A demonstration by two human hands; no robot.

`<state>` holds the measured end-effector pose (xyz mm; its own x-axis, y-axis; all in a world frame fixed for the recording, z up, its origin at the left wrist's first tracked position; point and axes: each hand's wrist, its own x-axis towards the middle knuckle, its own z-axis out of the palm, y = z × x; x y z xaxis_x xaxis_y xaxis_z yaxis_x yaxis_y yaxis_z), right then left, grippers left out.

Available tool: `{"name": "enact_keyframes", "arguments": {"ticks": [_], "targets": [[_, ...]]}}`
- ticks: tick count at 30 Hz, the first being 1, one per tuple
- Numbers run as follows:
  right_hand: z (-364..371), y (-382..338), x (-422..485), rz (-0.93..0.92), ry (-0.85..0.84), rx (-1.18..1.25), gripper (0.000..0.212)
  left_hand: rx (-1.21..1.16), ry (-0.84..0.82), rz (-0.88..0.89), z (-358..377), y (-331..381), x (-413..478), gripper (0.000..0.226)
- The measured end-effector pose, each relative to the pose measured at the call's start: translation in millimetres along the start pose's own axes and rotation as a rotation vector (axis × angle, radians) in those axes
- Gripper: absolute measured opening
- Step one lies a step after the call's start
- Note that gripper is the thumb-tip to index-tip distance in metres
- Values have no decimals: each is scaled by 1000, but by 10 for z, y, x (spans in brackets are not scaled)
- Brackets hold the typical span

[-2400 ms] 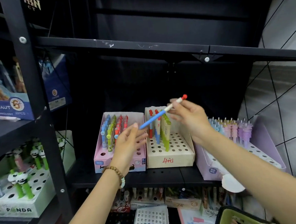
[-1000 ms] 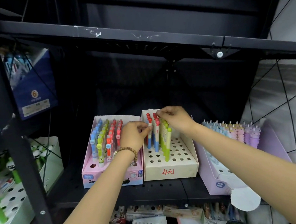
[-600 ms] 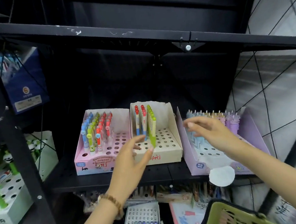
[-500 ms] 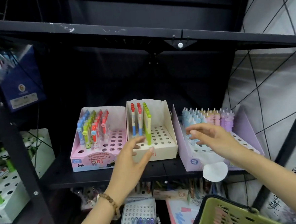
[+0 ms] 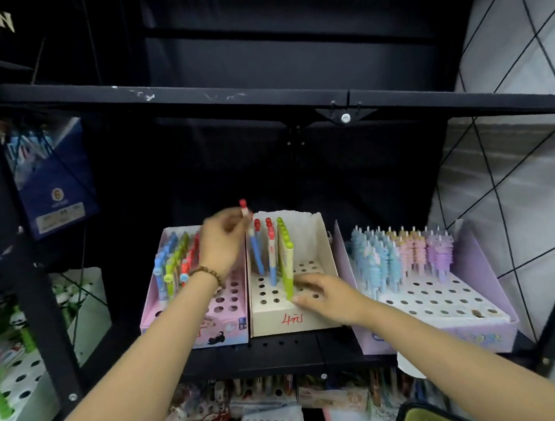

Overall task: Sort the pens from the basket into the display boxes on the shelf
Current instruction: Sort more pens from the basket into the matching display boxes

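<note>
The sorting looks partly done. In the middle of the frame the cream box point(image 5: 294, 322) on the shelf point(image 5: 279, 353) has only its back rows filled, with a few red-capped pens and a line of green pens point(image 5: 287, 262), and most of its holes are bare. The pink box point(image 5: 227, 332) to its left and the lilac box point(image 5: 449, 333) to its right also show open holes toward the front. Only a corner of the basket point(image 5: 422, 419) shows at the lower right edge, so I cannot tell how many pens remain in it. The left hand point(image 5: 221, 244) pinches a blue pen point(image 5: 256, 254) with a red cap near its top, fingers curled round it. The pen stands almost upright at the back left of the cream box, its tip down among the holes beside the seated pens. I judge it is about to be seated. The right hand point(image 5: 330, 297) holds nothing. It lies flat with fingers stretched out across the front of the cream box, just beside the foot of the green pens, as if steadying the box.
</note>
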<state>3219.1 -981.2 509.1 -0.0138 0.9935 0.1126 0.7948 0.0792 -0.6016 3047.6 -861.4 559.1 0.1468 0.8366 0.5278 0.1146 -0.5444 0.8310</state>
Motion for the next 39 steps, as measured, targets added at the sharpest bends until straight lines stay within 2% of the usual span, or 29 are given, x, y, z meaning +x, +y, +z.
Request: {"name": "enact_keyframes", "arguments": {"ticks": [2, 5, 11, 19, 24, 27, 31, 34, 36, 39], "targets": [[71, 62, 21, -8, 22, -56, 57, -141, 40, 103, -169, 180, 31, 11], [118, 101, 24, -26, 53, -52, 58, -286, -84, 135, -271, 275, -182, 16], [120, 113, 18, -19, 53, -52, 58, -315, -63, 31, -91, 21, -508, 19], [116, 125, 13, -12, 41, -46, 58, -273, -31, 71, -75, 3, -476, 17], [124, 143, 22, -12, 39, -42, 57, -274, -78, -11, -20, -113, -532, 22], [128, 139, 28, -19, 39, -39, 56, -185, -152, -7, 36, -103, -516, 19], [121, 116, 29, -17, 53, -45, 55, 97, -197, 76, 50, -71, -419, 17], [117, 82, 7, -13, 59, -44, 55, 321, -329, 77, 105, -58, -391, 19], [102, 37, -46, -10, 77, -34, 54, 325, -332, 67, 137, -64, -415, 21], [32, -21, -210, -18, 104, 17, 53, 212, -285, 16, 111, -79, -485, 26]]}}
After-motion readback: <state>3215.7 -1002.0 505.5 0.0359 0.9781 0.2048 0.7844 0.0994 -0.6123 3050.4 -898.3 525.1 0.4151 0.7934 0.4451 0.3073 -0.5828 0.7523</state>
